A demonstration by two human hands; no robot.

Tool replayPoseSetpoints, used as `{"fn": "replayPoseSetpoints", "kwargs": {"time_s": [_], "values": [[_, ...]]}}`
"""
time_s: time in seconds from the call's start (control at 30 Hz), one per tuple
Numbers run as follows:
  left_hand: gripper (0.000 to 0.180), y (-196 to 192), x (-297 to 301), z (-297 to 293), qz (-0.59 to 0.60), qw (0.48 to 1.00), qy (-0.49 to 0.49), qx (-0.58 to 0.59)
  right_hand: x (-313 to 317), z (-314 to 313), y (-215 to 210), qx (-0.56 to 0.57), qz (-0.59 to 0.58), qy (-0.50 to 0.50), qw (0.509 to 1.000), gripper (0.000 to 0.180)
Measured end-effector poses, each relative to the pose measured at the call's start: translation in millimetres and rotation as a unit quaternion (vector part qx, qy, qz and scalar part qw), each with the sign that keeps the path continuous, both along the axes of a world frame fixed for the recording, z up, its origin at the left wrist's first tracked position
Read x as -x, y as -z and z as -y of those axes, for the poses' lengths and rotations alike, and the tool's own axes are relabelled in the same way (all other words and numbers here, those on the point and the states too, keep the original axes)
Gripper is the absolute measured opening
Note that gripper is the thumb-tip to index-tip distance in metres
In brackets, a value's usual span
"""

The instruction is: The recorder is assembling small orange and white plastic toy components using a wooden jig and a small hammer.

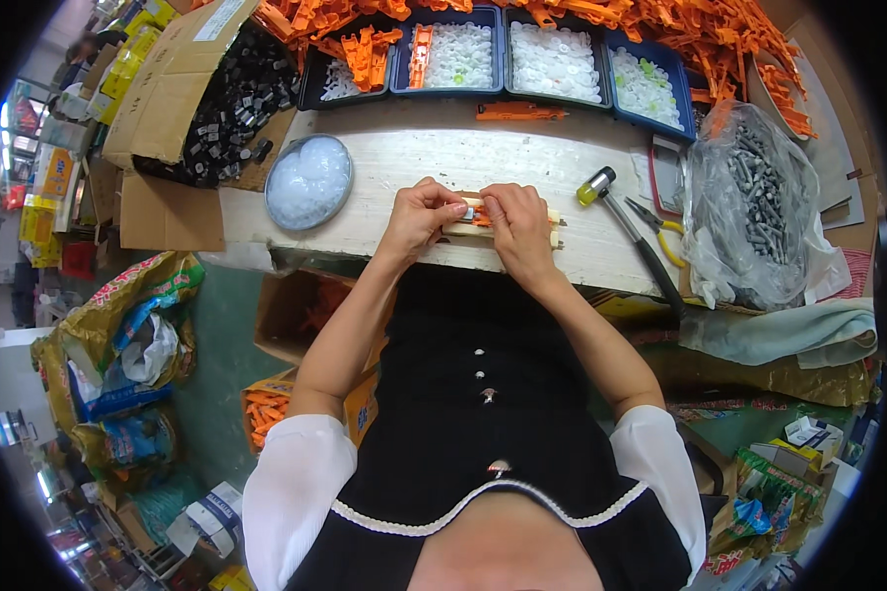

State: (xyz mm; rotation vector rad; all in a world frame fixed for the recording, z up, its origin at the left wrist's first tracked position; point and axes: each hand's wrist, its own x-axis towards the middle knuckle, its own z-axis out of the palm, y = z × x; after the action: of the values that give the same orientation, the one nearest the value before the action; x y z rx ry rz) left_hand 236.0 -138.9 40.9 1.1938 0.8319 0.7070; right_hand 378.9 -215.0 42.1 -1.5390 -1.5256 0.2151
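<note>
At the near edge of the workbench, both hands meet over an orange plastic part [480,219] that lies on a pale wooden block [473,230]. My left hand [416,219] is closed, thumb and fingertips pinched at the part's left end; whatever is between them is too small to name. From the right, my right hand [519,227] curls over the block, its thumb pressing on the orange part. Much of the part is hidden under the fingers. Left of my hands stands a round dish [308,182] of whitish, translucent contents.
A hammer [629,219] and yellow-handled pliers [672,232] lie right, beside a plastic bag [759,207] of grey metal pieces. Trays [450,91] of small white parts line the back under heaped orange parts [650,25]. A cardboard box [172,84] of black pieces stands left.
</note>
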Motion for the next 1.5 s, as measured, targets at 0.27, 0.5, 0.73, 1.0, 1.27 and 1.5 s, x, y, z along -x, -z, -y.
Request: {"fn": "replayPoseSetpoints", "kwargs": {"time_s": [0.27,0.5,0.73,1.0,1.27,1.5], "values": [[0.006,-14,-9,-11,-0.158,0.97,0.063,-0.171,-26,3,-10,-0.022,-0.044,-0.013,0.999,0.011],[0.014,-27,-45,-95,-0.346,0.827,0.031,-0.442,-159,31,-26,0.02,0.023,0.141,0.99,0.014],[0.03,-54,-107,-175,-0.535,0.692,-0.005,-0.484,-209,56,-26,0.24,0.189,0.236,0.923,0.02],[0.019,-28,-117,-211,-0.513,0.722,0.063,-0.461,-220,48,-25,0.311,0.217,0.241,0.893,0.018],[0.028,-29,-106,-208,-0.412,0.767,0.0,-0.492,-230,32,-13,0.272,0.243,0.234,0.901,0.013],[0.027,-42,-92,-204,-0.255,0.928,-0.012,-0.271,-236,41,-3,0.155,0.182,0.232,0.943,0.011]]}}
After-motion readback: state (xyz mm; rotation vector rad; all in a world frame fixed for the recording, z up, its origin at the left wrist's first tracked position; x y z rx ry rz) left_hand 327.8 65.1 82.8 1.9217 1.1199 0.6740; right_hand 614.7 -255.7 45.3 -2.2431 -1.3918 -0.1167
